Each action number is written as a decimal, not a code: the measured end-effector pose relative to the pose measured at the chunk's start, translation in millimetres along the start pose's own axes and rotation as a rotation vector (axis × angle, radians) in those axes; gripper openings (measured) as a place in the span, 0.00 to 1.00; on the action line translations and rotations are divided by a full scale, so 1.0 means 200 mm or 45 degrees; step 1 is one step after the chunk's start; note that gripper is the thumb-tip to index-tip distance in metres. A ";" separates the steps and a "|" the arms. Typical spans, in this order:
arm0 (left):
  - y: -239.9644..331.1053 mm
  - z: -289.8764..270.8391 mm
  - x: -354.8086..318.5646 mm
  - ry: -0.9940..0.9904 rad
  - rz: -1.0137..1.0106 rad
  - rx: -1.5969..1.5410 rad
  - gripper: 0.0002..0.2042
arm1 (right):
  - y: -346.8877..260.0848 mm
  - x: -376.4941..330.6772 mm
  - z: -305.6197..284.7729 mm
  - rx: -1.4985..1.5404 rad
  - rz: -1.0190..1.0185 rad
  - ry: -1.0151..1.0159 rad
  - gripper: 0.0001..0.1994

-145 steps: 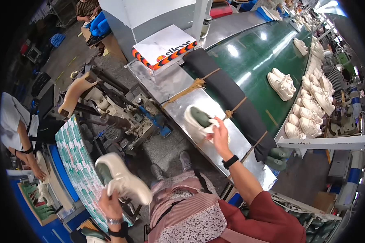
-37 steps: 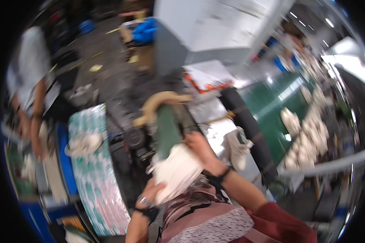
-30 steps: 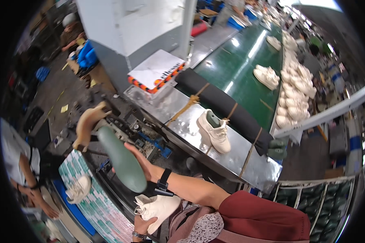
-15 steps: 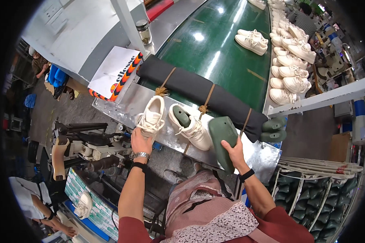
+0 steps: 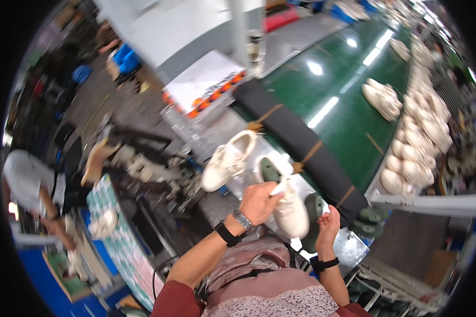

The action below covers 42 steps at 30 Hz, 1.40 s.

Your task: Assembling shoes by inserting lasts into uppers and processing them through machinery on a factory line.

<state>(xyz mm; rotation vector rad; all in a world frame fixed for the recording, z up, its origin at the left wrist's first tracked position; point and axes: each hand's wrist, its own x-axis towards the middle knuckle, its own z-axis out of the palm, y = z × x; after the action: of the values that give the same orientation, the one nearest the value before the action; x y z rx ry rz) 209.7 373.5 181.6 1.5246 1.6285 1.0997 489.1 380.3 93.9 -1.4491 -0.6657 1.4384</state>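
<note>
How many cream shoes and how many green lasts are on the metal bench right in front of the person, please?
Cream shoes: 2, one lying free, one gripped by the left hand at.
Green lasts: 2, one inside the gripped shoe, one under the right hand at.
Total: 4

Factory floor: green conveyor belt (image 5: pixel 349 90) w/ glare, grey concrete floor (image 5: pixel 90 105).
</note>
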 end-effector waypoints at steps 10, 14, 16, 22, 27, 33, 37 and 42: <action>-0.21 -0.64 -0.84 0.610 -0.520 -0.946 0.16 | -0.13 -0.54 1.26 0.064 0.321 -1.351 0.41; -0.55 -0.82 -0.99 0.999 -0.610 -1.255 0.17 | -0.03 -0.82 1.77 -0.454 -0.517 -1.589 0.46; -0.65 -0.91 -0.95 1.013 -0.521 -1.471 0.19 | -0.01 -0.89 1.97 -0.653 -0.843 -1.586 0.46; -1.32 -0.77 -1.16 0.984 -0.509 -1.833 0.30 | 0.09 -1.26 2.21 -1.477 -1.284 -1.399 0.52; -0.43 -0.93 -0.38 0.572 -0.108 -2.076 0.32 | 0.14 -1.29 2.33 -1.430 -1.377 -1.451 0.51; -0.67 -0.77 -1.02 0.635 0.023 -2.296 0.30 | 0.13 -1.29 2.05 -1.314 -1.357 -1.390 0.53; -0.77 -0.76 -1.06 0.513 -0.081 -2.153 0.30 | 0.12 -1.30 2.03 -1.333 -1.291 -1.395 0.53; -0.83 -0.74 -1.13 0.463 -0.186 -1.972 0.30 | 0.13 -1.34 2.01 -1.351 -1.332 -1.363 0.52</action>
<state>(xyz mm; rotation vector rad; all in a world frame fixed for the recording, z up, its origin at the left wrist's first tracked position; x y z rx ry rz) 31.8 132.0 79.8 0.1724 0.5484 1.8820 54.9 232.1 248.3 -0.5243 -2.6476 0.8343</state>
